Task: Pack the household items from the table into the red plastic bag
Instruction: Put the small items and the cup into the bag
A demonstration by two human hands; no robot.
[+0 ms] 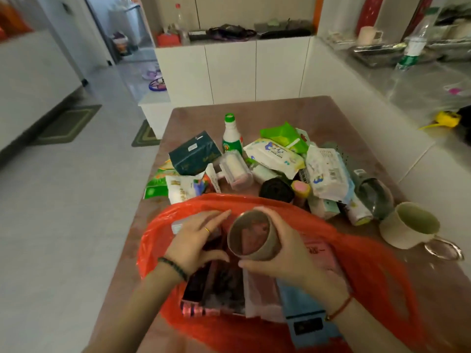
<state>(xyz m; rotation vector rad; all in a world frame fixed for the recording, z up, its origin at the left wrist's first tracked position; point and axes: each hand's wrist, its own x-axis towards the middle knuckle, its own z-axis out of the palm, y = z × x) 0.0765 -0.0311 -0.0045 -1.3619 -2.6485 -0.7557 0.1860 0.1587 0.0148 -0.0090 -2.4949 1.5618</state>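
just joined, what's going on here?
A person is packing the red plastic bag. The right hand grips a metal cup over the bag's open mouth. The left hand, fingers straight, is over the opening beside it. Several items already lie inside. Wipes, a green-capped bottle, a beige mug and more wait on the table.

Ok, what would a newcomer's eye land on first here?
The red bag gapes at the near edge of the table, both hands over its mouth: the right hand grips a metal cup, the left hand lies open beside it. Behind is a pile of packets and bottles; a cream mug stands right of the bag.
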